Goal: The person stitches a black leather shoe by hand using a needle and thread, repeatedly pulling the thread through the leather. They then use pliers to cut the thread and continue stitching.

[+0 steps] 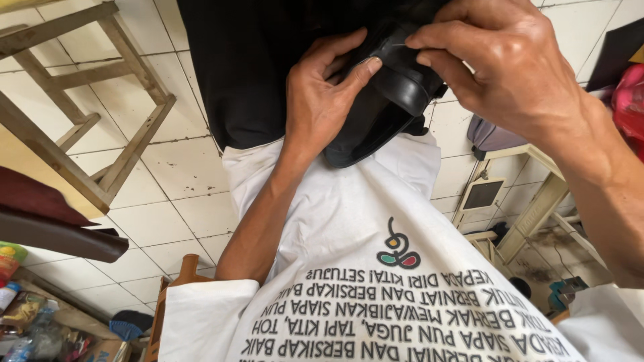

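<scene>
While the left hand [318, 100] wraps the black shoe [386, 94] against the lap, thumb pressed on its rim, the right hand [500, 64] has thumb and forefinger closed on what looks like a fine needle or thread at the sole edge; stitching seems under way, and the next pull wants a steady grip. A wooden stool [87, 107] stands well apart on the tiled floor [174, 214]; nothing blocks the hands.

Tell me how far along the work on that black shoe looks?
Hard to say what is finished: no completed stitching or repair shows. In hand now: the left hand steadies the black shoe on the lap, thumb pressed at its edge, while the right hand pinches something very thin, perhaps a needle or thread, at the rim. How much remains cannot be told; most of the shoe is hidden.
</scene>
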